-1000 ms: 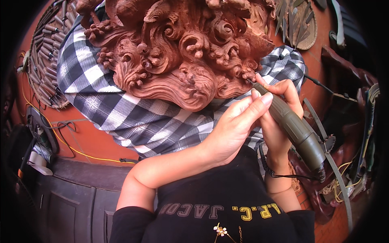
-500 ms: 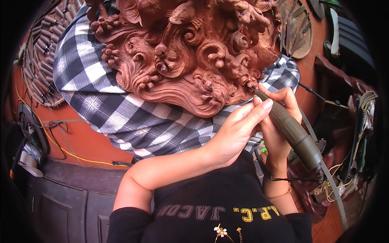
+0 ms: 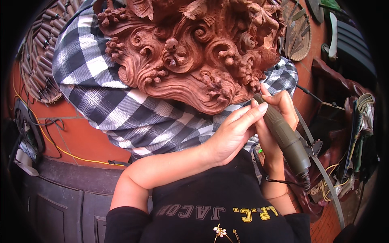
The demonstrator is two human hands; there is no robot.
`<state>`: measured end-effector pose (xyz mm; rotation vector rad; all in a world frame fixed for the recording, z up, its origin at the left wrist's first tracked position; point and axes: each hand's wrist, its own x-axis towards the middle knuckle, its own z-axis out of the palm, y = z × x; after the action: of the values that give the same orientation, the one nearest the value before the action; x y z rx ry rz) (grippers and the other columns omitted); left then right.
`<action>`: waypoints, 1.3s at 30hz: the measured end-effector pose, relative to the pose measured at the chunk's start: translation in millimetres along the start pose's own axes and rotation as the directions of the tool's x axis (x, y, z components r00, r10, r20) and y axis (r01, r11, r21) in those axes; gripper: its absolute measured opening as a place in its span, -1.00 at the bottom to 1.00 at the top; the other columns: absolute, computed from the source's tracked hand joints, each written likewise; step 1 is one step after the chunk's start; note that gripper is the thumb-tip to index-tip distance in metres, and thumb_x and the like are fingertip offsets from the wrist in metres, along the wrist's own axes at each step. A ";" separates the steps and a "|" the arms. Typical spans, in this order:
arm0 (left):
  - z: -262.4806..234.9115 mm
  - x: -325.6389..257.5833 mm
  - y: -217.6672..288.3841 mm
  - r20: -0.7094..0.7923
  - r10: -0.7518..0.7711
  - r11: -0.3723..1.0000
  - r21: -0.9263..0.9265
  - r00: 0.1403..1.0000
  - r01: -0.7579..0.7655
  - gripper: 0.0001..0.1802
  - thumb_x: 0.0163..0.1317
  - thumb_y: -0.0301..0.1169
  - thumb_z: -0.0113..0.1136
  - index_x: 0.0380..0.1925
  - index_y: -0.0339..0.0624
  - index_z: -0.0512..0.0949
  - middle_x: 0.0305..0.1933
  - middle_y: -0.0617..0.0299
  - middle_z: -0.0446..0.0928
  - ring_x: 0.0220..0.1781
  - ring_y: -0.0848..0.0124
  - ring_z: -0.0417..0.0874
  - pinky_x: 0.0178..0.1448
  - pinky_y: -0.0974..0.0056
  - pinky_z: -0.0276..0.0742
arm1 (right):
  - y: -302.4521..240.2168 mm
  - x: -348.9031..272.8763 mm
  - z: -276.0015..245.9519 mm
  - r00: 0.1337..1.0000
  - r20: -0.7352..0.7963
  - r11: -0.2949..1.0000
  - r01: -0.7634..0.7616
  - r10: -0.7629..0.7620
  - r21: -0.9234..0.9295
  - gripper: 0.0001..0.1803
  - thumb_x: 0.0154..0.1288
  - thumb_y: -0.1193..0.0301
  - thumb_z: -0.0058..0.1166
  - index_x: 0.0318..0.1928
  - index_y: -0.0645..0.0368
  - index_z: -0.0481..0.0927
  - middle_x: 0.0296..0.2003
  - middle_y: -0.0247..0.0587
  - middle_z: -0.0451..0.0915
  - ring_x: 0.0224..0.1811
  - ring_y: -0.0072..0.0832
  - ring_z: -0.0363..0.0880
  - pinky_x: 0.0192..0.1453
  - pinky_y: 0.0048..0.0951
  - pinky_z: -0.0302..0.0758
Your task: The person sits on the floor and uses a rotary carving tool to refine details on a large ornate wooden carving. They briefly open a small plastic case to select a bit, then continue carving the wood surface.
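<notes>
A reddish-brown wood carving (image 3: pixel 190 87) with deep swirls, waves and small knobs fills the upper middle. It rests on a black-and-white checked cloth (image 3: pixel 117 115). At its lower right edge, my right hand (image 3: pixel 279 111) grips an olive-green rotary carving tool (image 3: pixel 283 139) near the nose. My left hand (image 3: pixel 237 131) reaches across from the left, its thumb closed against the same nose and its other fingers partly hidden. The tool slants up and left toward the carving. Its tip is too small to make out, so contact with the wood is unclear.
A round tray of wooden-handled chisels (image 3: pixel 42 69) lies at the upper left. Flat blades sit on a woven tray (image 3: pixel 298 38) at upper right. A yellow cord (image 3: pixel 67 152) crosses the red tiled floor. Dark wood pieces, cords and a grey strap (image 3: pixel 330 188) lie at right.
The tool's rear end has swung left and slightly down, its front staying by the carving's edge. The carving appears slightly farther right. Both hands keep their hold.
</notes>
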<state>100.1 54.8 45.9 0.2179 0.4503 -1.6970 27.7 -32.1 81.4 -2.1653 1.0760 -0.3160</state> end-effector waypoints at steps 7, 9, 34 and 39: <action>-4.8 0.8 -2.0 -0.021 0.023 0.998 -0.053 1.000 -0.024 -0.66 0.46 -0.24 -0.11 0.02 -0.27 0.42 0.04 0.22 0.46 0.13 0.48 0.44 0.31 0.25 0.29 | -1.7 -2.8 5.4 0.997 -0.060 0.994 0.044 -0.051 -0.099 -0.75 0.07 0.73 0.19 -0.41 0.34 0.33 -0.48 -0.23 0.32 -0.35 -0.58 0.44 0.21 -0.15 0.54; -7.9 1.0 -4.6 -0.035 0.037 0.996 -0.075 0.999 -0.040 -0.68 0.46 -0.23 -0.11 0.00 -0.24 0.42 0.02 0.24 0.46 0.11 0.49 0.45 0.29 0.26 0.30 | -3.9 -3.2 7.2 0.997 -0.060 0.991 0.048 -0.056 -0.125 -0.75 0.05 0.74 0.18 -0.41 0.34 0.33 -0.48 -0.21 0.32 -0.36 -0.54 0.45 0.20 -0.15 0.54; -11.8 3.7 -6.6 0.006 0.024 0.994 -0.103 1.000 -0.024 -0.69 0.47 -0.26 -0.13 0.02 -0.25 0.41 0.04 0.26 0.44 0.13 0.52 0.43 0.31 0.29 0.29 | 4.1 -6.6 9.9 0.991 -0.121 0.997 0.054 -0.060 -0.053 -0.77 -0.03 0.69 0.22 -0.40 0.35 0.39 -0.48 -0.09 0.36 -0.43 -0.35 0.46 0.13 -0.15 0.59; -4.7 3.6 -4.3 0.011 0.023 0.999 -0.036 1.000 -0.022 -0.64 0.48 -0.22 -0.13 0.05 -0.28 0.39 0.08 0.22 0.43 0.18 0.49 0.40 0.35 0.28 0.26 | 3.9 -4.9 3.8 0.998 -0.046 0.999 0.033 -0.033 0.002 -0.75 0.12 0.71 0.19 -0.42 0.32 0.32 -0.48 -0.30 0.32 -0.37 -0.67 0.40 0.25 -0.12 0.49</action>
<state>94.8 53.9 41.0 0.1857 0.4678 -1.6659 24.2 -28.1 76.4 -2.1850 1.0650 -0.3835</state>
